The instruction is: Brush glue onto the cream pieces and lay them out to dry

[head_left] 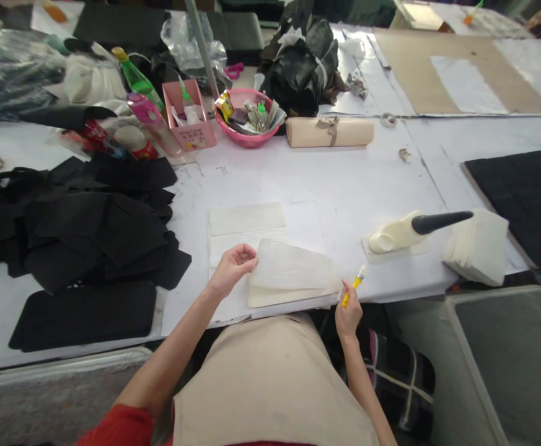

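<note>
My left hand (234, 267) pinches the left edge of a thin whitish sheet (293, 266), which lies slightly lifted and askew over a cream stack of sheets (274, 298) at the table's front edge. In my right hand (348, 314) is a small yellow-handled brush (356, 284), its pale bristles pointing up and away from me. The right hand is close to the sheet's right end; whether it touches the sheet I cannot tell. Another pale rectangular piece (246, 218) lies flat just beyond. To the right, a cream glue-like bottle with a black nozzle (393, 233) rests on its side on a pale pad.
Black cut pieces (88, 229) are heaped at the left. A pink basin (250, 141), a pink box (191, 137) and a tied beige roll (307, 133) stand farther back. At right are a white stack (479, 244) and a grey bin (512, 353) below the table edge.
</note>
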A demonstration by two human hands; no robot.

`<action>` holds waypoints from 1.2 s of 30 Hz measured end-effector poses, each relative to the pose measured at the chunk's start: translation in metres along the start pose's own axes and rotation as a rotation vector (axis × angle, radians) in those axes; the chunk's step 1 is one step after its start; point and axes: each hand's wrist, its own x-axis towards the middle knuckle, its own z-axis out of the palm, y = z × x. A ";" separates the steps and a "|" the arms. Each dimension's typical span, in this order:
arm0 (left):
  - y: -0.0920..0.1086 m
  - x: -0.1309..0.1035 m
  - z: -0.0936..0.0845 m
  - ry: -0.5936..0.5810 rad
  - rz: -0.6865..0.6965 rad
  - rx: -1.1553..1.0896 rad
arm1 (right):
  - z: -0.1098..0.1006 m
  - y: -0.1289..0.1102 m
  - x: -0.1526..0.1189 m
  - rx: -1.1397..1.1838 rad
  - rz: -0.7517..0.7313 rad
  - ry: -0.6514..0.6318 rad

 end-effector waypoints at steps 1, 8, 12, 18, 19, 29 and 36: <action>0.010 0.010 -0.004 0.001 0.026 -0.012 | 0.000 0.000 0.000 0.001 0.011 0.008; 0.046 0.106 -0.061 0.186 0.118 -0.109 | -0.002 -0.003 -0.005 -0.015 0.064 0.066; 0.047 0.164 -0.104 0.294 0.108 -0.200 | -0.004 -0.007 -0.010 -0.034 0.084 0.065; 0.029 0.222 -0.161 0.458 0.033 -0.168 | -0.005 -0.021 -0.014 -0.042 0.086 0.034; 0.025 0.228 -0.168 0.482 0.015 -0.140 | -0.005 -0.024 -0.014 -0.041 0.086 0.032; 0.006 0.241 -0.198 0.610 -0.081 0.110 | -0.009 -0.040 -0.008 -0.029 0.061 0.024; 0.001 0.224 -0.208 0.787 -0.112 0.644 | -0.025 -0.072 0.002 0.035 -0.151 -0.050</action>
